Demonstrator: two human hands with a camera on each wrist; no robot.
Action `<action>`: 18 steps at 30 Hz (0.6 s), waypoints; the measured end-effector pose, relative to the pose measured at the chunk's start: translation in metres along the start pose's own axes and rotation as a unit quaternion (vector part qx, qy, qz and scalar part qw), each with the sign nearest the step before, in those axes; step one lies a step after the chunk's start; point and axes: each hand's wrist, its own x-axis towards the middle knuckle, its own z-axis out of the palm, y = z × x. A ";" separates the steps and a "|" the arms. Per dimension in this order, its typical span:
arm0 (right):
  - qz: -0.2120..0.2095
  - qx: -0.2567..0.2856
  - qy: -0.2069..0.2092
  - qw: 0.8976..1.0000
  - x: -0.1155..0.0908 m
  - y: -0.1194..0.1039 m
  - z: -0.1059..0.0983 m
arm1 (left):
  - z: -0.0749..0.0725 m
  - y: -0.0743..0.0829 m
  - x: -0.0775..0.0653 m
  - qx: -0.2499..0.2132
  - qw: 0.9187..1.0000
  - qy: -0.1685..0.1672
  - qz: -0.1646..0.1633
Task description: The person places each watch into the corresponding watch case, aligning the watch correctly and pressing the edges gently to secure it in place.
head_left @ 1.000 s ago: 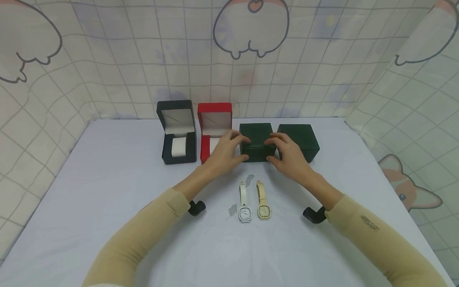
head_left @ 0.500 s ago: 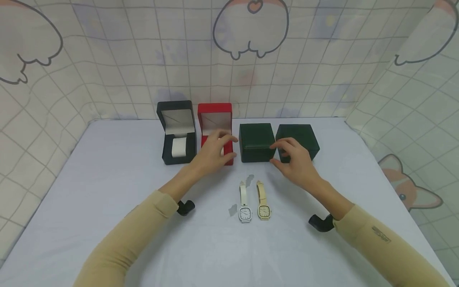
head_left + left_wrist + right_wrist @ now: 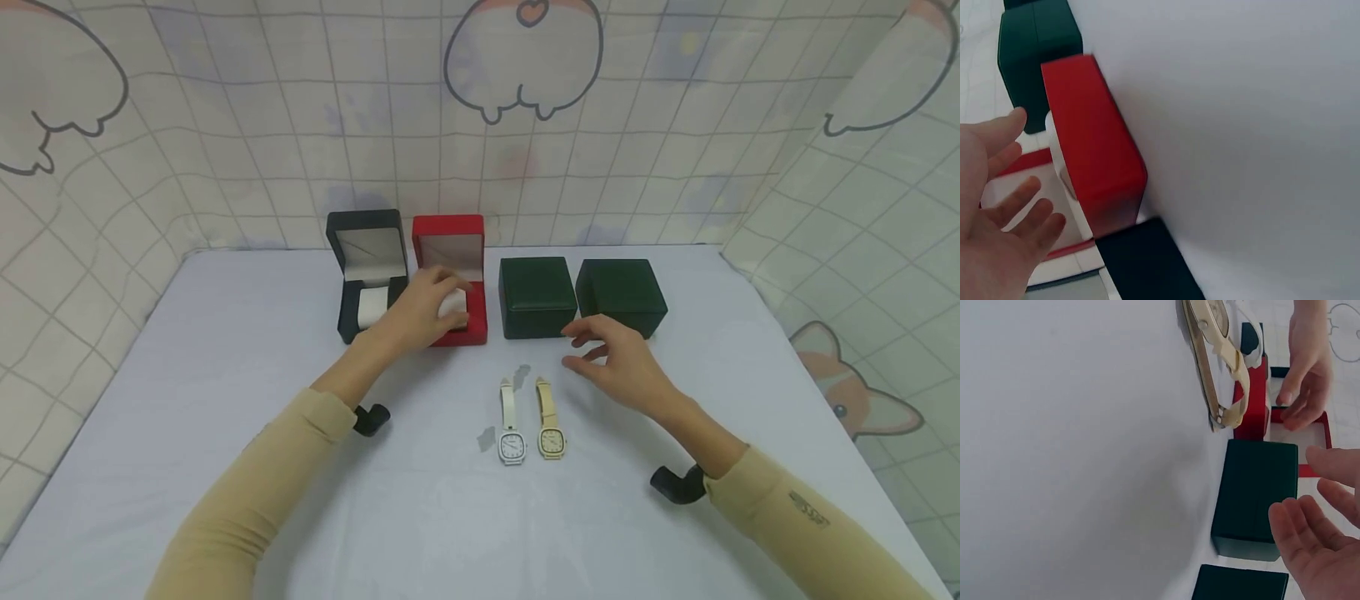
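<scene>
My left hand (image 3: 420,310) is over the open red watch box (image 3: 475,321), thumb and fingers spread around its white cushion (image 3: 452,305). In the left wrist view nothing sits between those fingers, and the red box's front wall (image 3: 1094,137) is just beyond them. My right hand (image 3: 621,365) hovers in front of two closed dark green boxes, the left one (image 3: 537,285) and the right one (image 3: 622,287), its fingers loosely bent around nothing. Between the hands and nearer me lie a white watch (image 3: 512,446) and a cream-yellow watch (image 3: 552,442), straps pointing away.
An open black watch box (image 3: 365,219) with a white cushion stands left of the red one, partly behind my left hand. A white cloth (image 3: 225,350) covers the table, and a grid-patterned curtain (image 3: 420,150) rises behind the boxes. Black wrist devices (image 3: 678,485) hang under both forearms.
Both hands have come away from the left green box. The left hand has moved left to the red box; the right has drawn back toward me and slightly right. Boxes and watches have stayed put.
</scene>
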 end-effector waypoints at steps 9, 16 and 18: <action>0.051 0.054 -0.049 0.996 -0.008 -0.003 0.004 | -0.010 -0.013 0.004 0.020 0.998 -0.052 -0.008; 0.056 0.079 -0.066 0.993 -0.012 -0.003 0.005 | -0.010 -0.018 0.007 0.036 0.996 -0.084 -0.020; 0.060 0.086 -0.074 0.992 -0.013 -0.003 0.006 | -0.010 -0.020 0.008 0.039 0.995 -0.088 -0.027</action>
